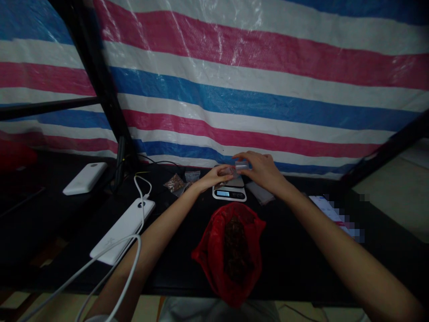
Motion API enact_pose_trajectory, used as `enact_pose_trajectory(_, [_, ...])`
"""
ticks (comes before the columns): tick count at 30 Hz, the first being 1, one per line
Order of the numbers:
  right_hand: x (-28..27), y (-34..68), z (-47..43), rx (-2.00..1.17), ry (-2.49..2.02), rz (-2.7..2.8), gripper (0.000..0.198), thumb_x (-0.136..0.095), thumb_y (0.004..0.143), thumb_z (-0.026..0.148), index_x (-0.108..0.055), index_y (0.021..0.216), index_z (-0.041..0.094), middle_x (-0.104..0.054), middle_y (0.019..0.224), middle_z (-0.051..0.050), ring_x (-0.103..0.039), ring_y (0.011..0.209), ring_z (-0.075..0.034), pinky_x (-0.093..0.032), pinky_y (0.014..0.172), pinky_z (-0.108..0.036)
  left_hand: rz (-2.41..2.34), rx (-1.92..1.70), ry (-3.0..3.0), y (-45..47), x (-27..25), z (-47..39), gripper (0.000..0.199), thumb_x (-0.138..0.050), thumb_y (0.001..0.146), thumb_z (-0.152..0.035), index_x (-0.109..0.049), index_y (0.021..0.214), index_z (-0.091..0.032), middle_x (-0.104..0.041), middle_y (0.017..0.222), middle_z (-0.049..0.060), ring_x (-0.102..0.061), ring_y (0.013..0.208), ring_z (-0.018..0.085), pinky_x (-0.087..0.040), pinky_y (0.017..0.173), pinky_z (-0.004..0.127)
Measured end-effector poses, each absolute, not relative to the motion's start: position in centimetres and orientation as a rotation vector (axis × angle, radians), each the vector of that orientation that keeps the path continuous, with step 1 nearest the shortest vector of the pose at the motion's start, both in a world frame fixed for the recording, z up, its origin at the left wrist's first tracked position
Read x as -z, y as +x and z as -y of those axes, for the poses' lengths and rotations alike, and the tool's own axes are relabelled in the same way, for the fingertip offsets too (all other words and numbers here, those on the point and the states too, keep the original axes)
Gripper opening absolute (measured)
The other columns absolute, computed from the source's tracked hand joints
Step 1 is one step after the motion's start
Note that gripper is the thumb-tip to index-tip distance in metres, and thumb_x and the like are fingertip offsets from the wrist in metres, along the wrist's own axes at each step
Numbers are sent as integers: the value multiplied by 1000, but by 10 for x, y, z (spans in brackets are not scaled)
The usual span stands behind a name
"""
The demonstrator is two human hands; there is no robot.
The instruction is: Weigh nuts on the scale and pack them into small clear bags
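Note:
My left hand pinches a small clear plastic bag over the digital scale. Close beside it, my right hand has thumb and fingers closed on a small clear plastic piece; whether this is a scoop, a cup or part of the bag I cannot tell. The scale's display is lit, but its figures are too small to read. Nearer to me stands an open red bag with dark brown dried bits inside.
Small filled zip bags lie left of the scale, and flat clear bags lie right of it. A white power bank with a cable and another white device are on the left. A phone lies right, and a striped sheet hangs behind.

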State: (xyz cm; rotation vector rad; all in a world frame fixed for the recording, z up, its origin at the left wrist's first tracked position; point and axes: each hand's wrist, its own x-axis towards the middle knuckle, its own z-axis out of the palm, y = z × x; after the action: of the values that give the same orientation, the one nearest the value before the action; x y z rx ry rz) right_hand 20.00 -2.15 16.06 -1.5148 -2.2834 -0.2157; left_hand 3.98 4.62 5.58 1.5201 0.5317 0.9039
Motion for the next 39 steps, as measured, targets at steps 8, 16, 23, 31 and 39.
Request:
enact_pose_trajectory(8, [-109, 265, 17, -408, -1490, 1830, 28, -66, 69, 35, -64, 95, 23, -68, 100, -6, -65, 80, -24, -49, 74, -39, -569, -892, 1771, 38, -52, -52, 48, -69, 71, -36, -59, 111, -11, -63, 105, 10, -59, 93, 19, -43, 85, 30])
enact_pose_trajectory(16, [-33, 298, 61, -397, -1469, 1715, 25, -61, 74, 44, -58, 87, 23, -67, 103, -7, -61, 98, -25, -46, 85, -40, -700, -938, 2117, 42, -43, -75, 43, -69, 70, -33, -60, 108, -13, -64, 101, 7, -57, 94, 18, -42, 86, 28])
enact_pose_trajectory(23, [-2, 318, 73, -227, -1713, 1918, 21, -57, 76, 44, -53, 86, 25, -69, 99, -3, -63, 95, -26, -32, 96, -51, -808, -892, 2344, 54, -48, -76, 48, -69, 71, -37, -57, 112, -16, -63, 108, 9, -56, 99, 22, -39, 88, 32])
enact_pose_trajectory(31, [-9, 323, 72, -196, -1663, 1894, 30, -61, 73, 45, -54, 97, 28, -64, 113, -3, -56, 108, -29, -32, 95, -53, -1039, -716, 2475, 78, -33, -85, 59, -68, 72, -40, -49, 123, -19, -53, 124, 13, -42, 119, 31, -24, 102, 49])
enact_pose_trajectory(39, [-39, 328, 55, -509, -1353, 1702, 28, -59, 76, 43, -56, 96, 24, -64, 108, -6, -56, 106, -23, -39, 95, -41, -1098, -1360, 2237, 51, -31, -70, 54, -55, 82, -39, -38, 129, -18, -45, 130, 13, -39, 123, 24, -27, 103, 38])
